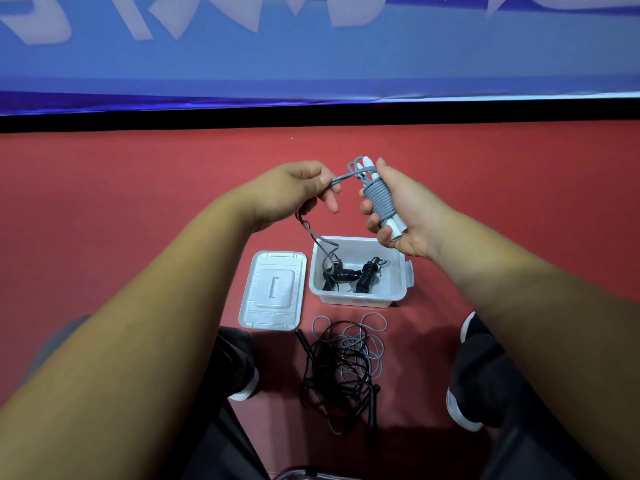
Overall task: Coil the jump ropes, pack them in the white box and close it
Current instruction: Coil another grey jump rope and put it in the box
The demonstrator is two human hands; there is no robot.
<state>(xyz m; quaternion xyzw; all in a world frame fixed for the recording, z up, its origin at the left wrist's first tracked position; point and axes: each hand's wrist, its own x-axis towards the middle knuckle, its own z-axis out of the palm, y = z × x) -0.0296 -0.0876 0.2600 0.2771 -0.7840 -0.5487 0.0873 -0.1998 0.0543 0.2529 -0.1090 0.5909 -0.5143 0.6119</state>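
Observation:
My right hand (398, 209) grips the two white handles of a grey jump rope (380, 199), with several turns of grey cord wound tightly round them. My left hand (298, 192) pinches the free end of that cord; its slack loops down towards the white box (398, 289). The box stands open on the red floor and holds two coiled black ropes (349, 273). Its white lid (273, 289) lies flat to the left of it. A loose tangle of black and grey ropes (343, 358) lies on the floor in front of the box.
My two dark shoes (242, 362) (474, 372) rest on the red floor either side of the tangle. A black strip and a blue banner (311, 57) run along the far edge of the floor.

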